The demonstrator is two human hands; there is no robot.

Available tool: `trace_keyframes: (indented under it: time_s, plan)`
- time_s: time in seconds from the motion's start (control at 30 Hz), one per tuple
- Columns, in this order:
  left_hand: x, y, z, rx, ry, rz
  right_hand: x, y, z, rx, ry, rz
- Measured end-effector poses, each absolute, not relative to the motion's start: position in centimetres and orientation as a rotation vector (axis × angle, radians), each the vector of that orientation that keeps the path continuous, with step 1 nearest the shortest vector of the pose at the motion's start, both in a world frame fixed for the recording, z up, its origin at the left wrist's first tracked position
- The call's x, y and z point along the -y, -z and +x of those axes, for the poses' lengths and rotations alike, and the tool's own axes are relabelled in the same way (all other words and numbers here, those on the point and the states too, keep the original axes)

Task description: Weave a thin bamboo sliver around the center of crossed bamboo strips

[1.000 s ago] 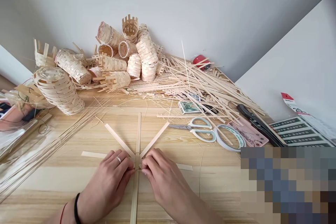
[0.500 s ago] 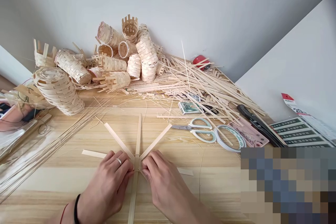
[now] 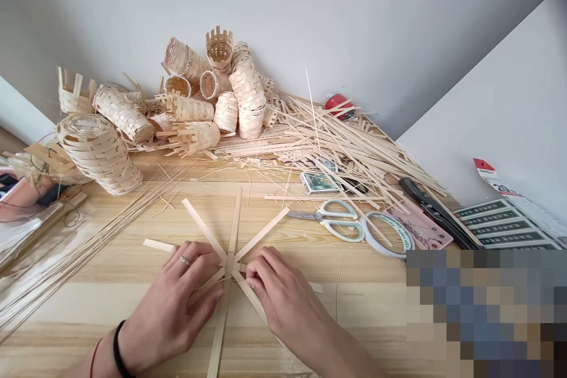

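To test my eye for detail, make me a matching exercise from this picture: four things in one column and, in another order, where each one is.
Things:
1. Pale woven bamboo baskets
2. White-handled steel scissors
3. Black wristband
4. Silver ring

Places:
A. Around the wrist of the left hand
B. Heaped against the pale wall
C. On a finger of the left hand
D. On the light wooden table, right of the crossed pale bamboo strips

Right pairs: 1-B, 2-D, 3-A, 4-C.
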State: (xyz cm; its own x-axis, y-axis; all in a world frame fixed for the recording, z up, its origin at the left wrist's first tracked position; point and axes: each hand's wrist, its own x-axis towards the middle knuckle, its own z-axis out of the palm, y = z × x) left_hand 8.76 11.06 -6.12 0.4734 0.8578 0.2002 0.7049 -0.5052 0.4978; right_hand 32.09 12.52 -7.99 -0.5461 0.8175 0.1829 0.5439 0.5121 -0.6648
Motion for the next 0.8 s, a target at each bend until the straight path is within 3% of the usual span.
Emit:
trace_keyframes:
  time_s: [0.5,0.8]
  plan:
    - [-10.8,6.7,8.8,-1.448,-0.458,2.516,-11.4,7.2,32.2,2.244,-0.601,-1.256]
    - [-11.3,6.8,8.3,-1.240,-0.236,2.633,-12.1,6.4,32.2,2.244,-1.061,-1.520]
